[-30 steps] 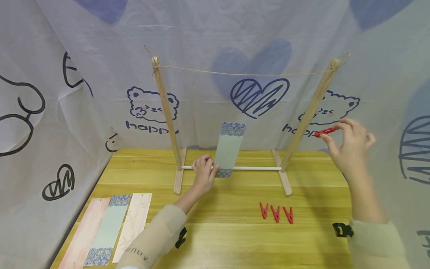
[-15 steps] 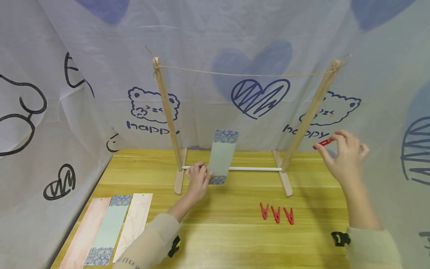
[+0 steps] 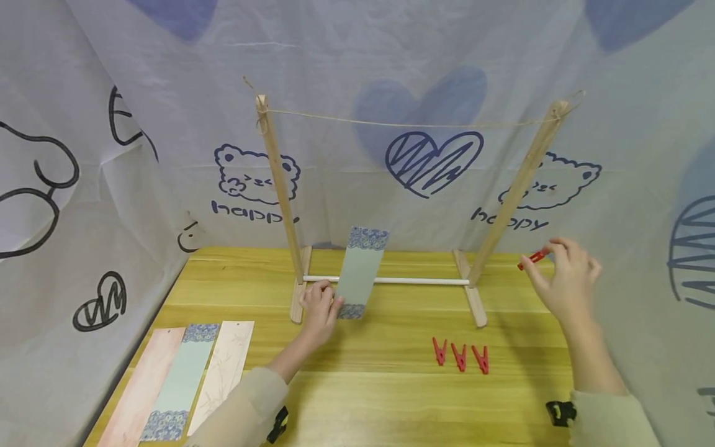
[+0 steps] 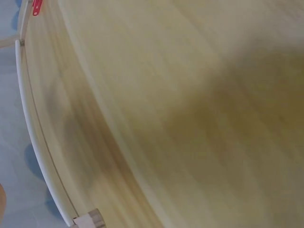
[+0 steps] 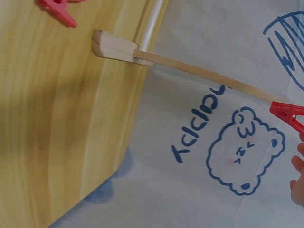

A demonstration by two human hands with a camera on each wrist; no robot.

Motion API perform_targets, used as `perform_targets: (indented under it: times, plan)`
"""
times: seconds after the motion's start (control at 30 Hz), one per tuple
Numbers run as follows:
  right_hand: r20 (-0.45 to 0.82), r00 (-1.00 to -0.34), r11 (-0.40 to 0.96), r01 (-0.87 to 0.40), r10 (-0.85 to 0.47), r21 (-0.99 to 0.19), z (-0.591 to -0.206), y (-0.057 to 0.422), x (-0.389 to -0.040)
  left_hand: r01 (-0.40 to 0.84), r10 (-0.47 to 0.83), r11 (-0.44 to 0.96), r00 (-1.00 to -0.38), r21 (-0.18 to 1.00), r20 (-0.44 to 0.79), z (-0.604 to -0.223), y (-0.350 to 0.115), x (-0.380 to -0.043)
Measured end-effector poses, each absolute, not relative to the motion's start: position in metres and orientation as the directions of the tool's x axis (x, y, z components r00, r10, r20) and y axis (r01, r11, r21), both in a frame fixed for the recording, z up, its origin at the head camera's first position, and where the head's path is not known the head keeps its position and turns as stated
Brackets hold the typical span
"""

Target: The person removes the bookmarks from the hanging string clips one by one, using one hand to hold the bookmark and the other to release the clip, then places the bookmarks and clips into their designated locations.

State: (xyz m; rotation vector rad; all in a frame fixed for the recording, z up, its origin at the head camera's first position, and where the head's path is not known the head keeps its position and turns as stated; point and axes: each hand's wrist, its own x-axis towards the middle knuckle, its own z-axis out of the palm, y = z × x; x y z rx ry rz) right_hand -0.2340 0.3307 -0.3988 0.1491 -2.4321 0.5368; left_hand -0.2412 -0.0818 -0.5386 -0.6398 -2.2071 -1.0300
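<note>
My left hand (image 3: 319, 312) pinches a pale green bookmark (image 3: 360, 270) with blue patterned ends by its lower left edge. The card stands tilted above the table, in front of the white rod (image 3: 419, 281). Off to the right, my right hand (image 3: 571, 282) holds a red clothespin (image 3: 533, 259) between thumb and fingers. In the right wrist view that clothespin (image 5: 285, 110) shows at the right edge with a few fingertips (image 5: 298, 164). Only a sliver of the left hand appears in the left wrist view, and the bookmark is out of that view.
A twine line (image 3: 413, 123) runs between two wooden posts (image 3: 279, 180) at the back. Several red clothespins (image 3: 460, 357) lie right of centre. On the left lie a pink bookmark (image 3: 146, 379), a green one (image 3: 181, 375) and a cream one (image 3: 223, 366). Printed cloth hangs behind.
The left hand has moved down and left with the bookmark, away from the line. My right hand has come lower and slightly left, still holding the clothespin.
</note>
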Motion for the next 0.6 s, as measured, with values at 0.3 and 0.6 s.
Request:
perform_targets:
  times: [0.3, 0.6]
  plan:
    - [0.527, -0.849, 0.923, -0.175, 0.035, -0.342, -0.416, 0.334, -0.229, 0.612, 0.144, 0.590, -0.721, 0.526, 0.678, -0.547, -0.094, -0.231]
    - [0.464, -0.886, 0.929, -0.153, 0.022, -0.338, -0.430, 0.335, -0.224, 0.625, 0.104, 0.587, -0.688, 0.514, 0.718, -0.553, -0.107, -0.222]
